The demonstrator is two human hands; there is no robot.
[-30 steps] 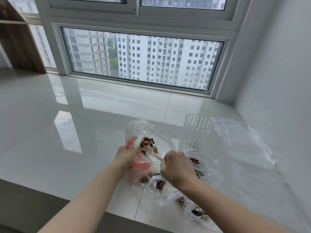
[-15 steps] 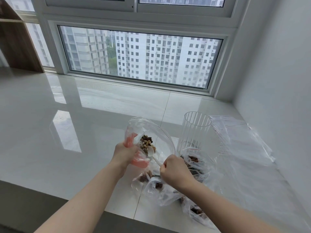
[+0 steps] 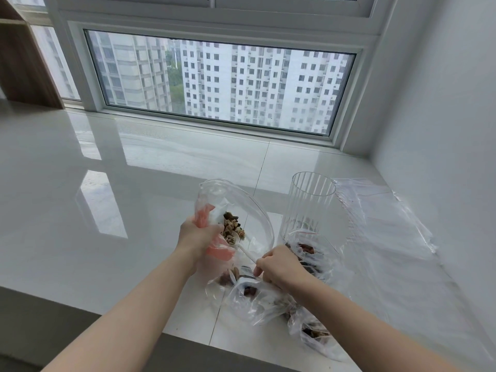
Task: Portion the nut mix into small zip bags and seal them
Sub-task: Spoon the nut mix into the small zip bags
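1. Forearms reach in from the near edge of the glossy white desk [image 3: 80,200], both bare.
2. Nearest the edge lie small zip bags [image 3: 257,299] already holding dark nuts, crumpled together under and beside the right wrist; no print readable on them.
3. The right hand [image 3: 279,267] has its fingers curled round the handle of a white spoon [image 3: 243,248], whose bowl sits in the nut mix.
4. The left hand [image 3: 197,237] grips a large clear bag [image 3: 236,205] by its side, fingers closed on the plastic. Pink-red patches show on that bag; any writing there is too blurred to read.
5. The nut mix [image 3: 231,229] sits inside this raised bag, just right of the left hand.
6. A ribbed clear glass [image 3: 308,208] stands upright just right of the bag, with a red-striped zip bag at its foot.
7. A stack of flat empty bags [image 3: 381,224] lies beside it, towards the wall.
8. Farthest, a window [image 3: 220,81] shows tower blocks.
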